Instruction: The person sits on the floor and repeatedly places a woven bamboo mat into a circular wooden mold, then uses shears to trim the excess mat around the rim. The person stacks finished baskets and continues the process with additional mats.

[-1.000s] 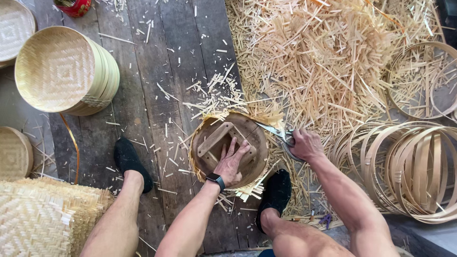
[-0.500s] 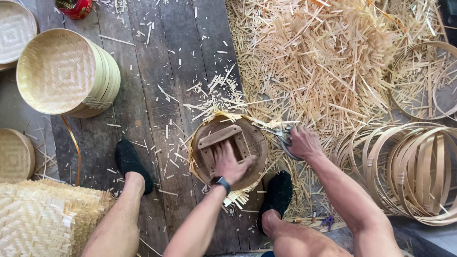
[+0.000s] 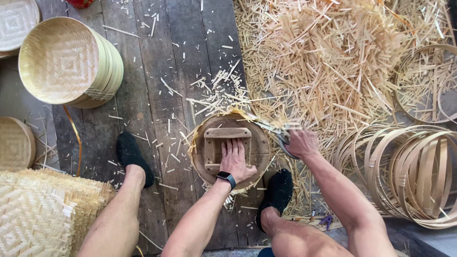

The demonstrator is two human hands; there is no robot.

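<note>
Left hand: the left hand [image 3: 236, 161] lies flat, fingers together and stretched out, pressing down on the round wooden disc [image 3: 232, 151]. It grips nothing. A dark watch [image 3: 226, 178] sits on the wrist just behind it.

Right hand: the right hand [image 3: 301, 143] is closed tight around the handles of the scissors [image 3: 278, 133]. It is just beside the right edge of the disc.

Scissors: the blades point away from the right hand, toward the far rim of the disc, where thin woven strips [image 3: 223, 116] stick out. I cannot tell if the blades are open or shut.

Wooden disc: it is right under the left hand, on the plank floor [image 3: 157, 62], between the two feet. It has a square wooden frame [image 3: 227, 133] on top, and the left fingers rest inside that frame.

Cut bits: small pale strips lie on the floor just past the left fingertips.

Straw pile: a big heap of bamboo scraps [image 3: 328, 62] lies past the right hand.

Hoops: bent bamboo hoops [image 3: 409, 171] lie to the outer side of the right arm.

Baskets: a stack of round woven trays [image 3: 66, 62] stands well away from the left hand, past the left foot.

Woven mats: a stack of woven mats [image 3: 38, 214] lies beside the left leg.
</note>
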